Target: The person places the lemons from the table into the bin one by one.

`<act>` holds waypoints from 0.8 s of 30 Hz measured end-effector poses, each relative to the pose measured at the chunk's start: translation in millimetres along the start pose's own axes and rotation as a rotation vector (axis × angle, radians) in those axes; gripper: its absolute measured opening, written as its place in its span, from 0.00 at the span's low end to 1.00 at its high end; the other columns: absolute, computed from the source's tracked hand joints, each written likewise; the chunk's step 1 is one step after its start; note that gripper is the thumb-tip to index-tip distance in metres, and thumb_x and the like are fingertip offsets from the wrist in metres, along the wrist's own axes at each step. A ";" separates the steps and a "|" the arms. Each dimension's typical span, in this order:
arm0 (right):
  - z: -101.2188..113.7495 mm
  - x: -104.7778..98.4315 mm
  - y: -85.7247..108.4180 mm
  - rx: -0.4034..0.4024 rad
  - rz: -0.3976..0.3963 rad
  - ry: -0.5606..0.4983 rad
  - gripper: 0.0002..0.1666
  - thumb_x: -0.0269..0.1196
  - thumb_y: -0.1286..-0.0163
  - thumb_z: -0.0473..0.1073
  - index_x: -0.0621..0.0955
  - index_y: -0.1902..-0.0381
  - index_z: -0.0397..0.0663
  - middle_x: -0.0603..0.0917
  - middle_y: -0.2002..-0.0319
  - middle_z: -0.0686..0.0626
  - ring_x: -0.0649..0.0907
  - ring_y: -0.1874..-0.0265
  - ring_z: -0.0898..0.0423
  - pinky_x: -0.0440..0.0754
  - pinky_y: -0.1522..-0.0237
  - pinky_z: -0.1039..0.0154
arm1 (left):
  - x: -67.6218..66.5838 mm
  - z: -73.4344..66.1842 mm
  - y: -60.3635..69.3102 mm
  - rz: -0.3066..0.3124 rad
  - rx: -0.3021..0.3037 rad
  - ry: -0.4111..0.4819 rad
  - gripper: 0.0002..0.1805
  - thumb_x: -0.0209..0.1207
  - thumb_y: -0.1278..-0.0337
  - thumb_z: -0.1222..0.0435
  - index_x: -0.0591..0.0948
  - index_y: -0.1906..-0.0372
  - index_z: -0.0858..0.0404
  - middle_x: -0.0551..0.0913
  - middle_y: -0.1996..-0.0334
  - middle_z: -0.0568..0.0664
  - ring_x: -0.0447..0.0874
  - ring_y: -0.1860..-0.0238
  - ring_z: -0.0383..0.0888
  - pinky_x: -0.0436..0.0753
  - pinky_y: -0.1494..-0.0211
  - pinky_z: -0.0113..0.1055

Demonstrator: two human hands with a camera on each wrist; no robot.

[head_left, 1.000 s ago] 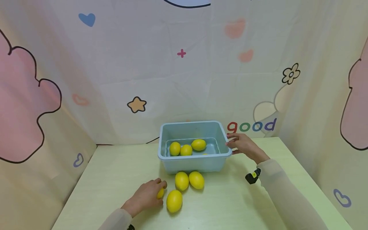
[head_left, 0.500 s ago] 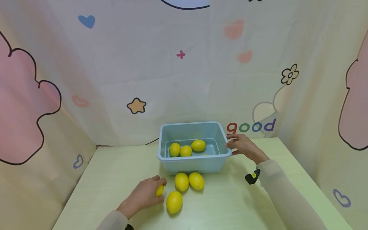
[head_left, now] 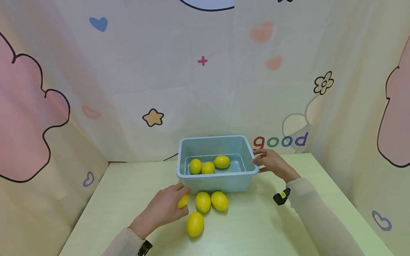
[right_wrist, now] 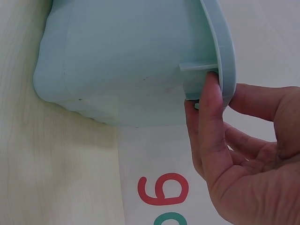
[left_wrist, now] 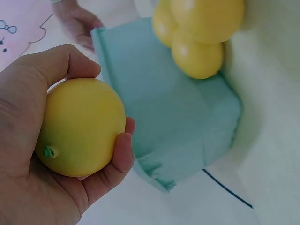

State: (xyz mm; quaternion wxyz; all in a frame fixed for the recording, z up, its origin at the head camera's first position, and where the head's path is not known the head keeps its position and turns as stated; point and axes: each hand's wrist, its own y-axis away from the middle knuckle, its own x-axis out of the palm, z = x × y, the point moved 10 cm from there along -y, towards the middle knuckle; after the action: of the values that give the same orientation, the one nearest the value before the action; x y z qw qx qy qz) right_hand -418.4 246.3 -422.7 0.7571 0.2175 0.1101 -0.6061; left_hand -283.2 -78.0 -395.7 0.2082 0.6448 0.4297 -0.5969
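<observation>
My left hand (head_left: 164, 206) grips a yellow lemon (head_left: 183, 201) just above the table, in front of the bin's left corner. In the left wrist view, thumb and fingers curl round that lemon (left_wrist: 84, 126), its green stem end showing. A light blue plastic bin (head_left: 217, 183) stands at the back of the table. Several lemons (head_left: 221, 161) lie inside it, one mostly hidden by the front wall. My right hand (head_left: 273, 165) pinches the bin's right rim; the right wrist view has fingertips tucked under the rim (right_wrist: 227, 61) and the thumb on its other side.
Three loose lemons lie before the bin: two side by side, a left one (head_left: 203, 202) and a right one (head_left: 219, 201), and a nearer one (head_left: 195, 224). A patterned curtain (head_left: 205, 96) rises directly behind the pale table (head_left: 256, 227). A thin dark cable (head_left: 170, 156) runs behind the bin.
My left hand has lifted the lemon and moved it forward and slightly right, toward the bin. My right hand and the bin stay where they were.
</observation>
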 end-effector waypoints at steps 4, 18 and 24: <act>-0.6 1.2 -0.2 -0.001 -0.001 -0.001 0.32 0.60 0.30 0.40 0.67 0.31 0.38 0.77 0.45 0.35 0.84 0.57 0.49 0.87 0.51 0.52 | -19.6 -5.1 -5.8 -0.063 0.010 -0.015 0.18 0.64 0.53 0.59 0.81 0.53 0.51 0.76 0.65 0.37 0.67 0.73 0.35 0.67 0.74 0.25; -0.5 0.8 0.6 -0.001 0.004 0.003 0.32 0.59 0.30 0.40 0.66 0.31 0.39 0.77 0.44 0.35 0.83 0.52 0.45 0.86 0.49 0.51 | -62.1 -18.7 -34.2 -0.155 0.055 -0.029 0.17 0.61 0.46 0.60 0.81 0.49 0.52 0.81 0.58 0.43 0.72 0.71 0.35 0.73 0.71 0.25; 1.0 2.5 2.1 -0.007 0.012 0.002 0.32 0.59 0.30 0.40 0.66 0.31 0.38 0.76 0.43 0.34 0.83 0.53 0.45 0.86 0.50 0.52 | -65.5 -20.2 -45.9 -0.177 0.057 -0.012 0.17 0.61 0.46 0.60 0.82 0.49 0.52 0.82 0.56 0.42 0.76 0.69 0.37 0.77 0.68 0.28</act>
State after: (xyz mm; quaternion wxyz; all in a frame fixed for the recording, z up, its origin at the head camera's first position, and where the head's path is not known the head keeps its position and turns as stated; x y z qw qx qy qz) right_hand -415.8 244.1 -422.5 0.7613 0.2159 0.1118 -0.6011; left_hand -302.7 -57.2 -318.3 0.1388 0.6064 0.4668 -0.6286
